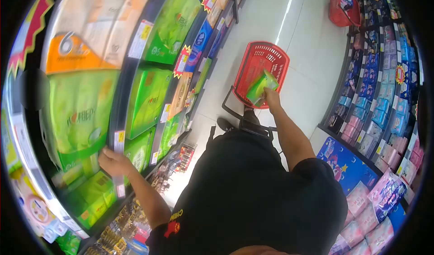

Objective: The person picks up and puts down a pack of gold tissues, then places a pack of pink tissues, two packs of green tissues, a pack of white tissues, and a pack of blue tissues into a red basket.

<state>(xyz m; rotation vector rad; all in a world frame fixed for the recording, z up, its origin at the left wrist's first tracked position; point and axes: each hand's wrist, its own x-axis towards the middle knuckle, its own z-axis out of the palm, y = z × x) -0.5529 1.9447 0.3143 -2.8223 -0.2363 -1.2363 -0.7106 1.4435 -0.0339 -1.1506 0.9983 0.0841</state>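
My left hand (pixel 115 162) is at the shelf on the left, its fingers bent at the lower right corner of a large green tissue pack (pixel 81 110). Blur softens the pack and partly hides my fingertips. Below it lies another green tissue pack (pixel 96 196). My right hand (pixel 271 98) is closed on the near end of a smaller green pack (pixel 262 87). That pack is tilted and overlaps the inside of a red shopping basket (pixel 240 70), which stands on the floor in front of my feet.
Shelves of green packs (pixel 151 96) and price tags run along the left. Small hanging goods (pixel 120 228) are low at the left. A second red basket (pixel 340 11) stands farther up the tiled aisle. Shelves with blue and pink packs (pixel 388 90) line the right, above stacked pink packs (pixel 364 210).
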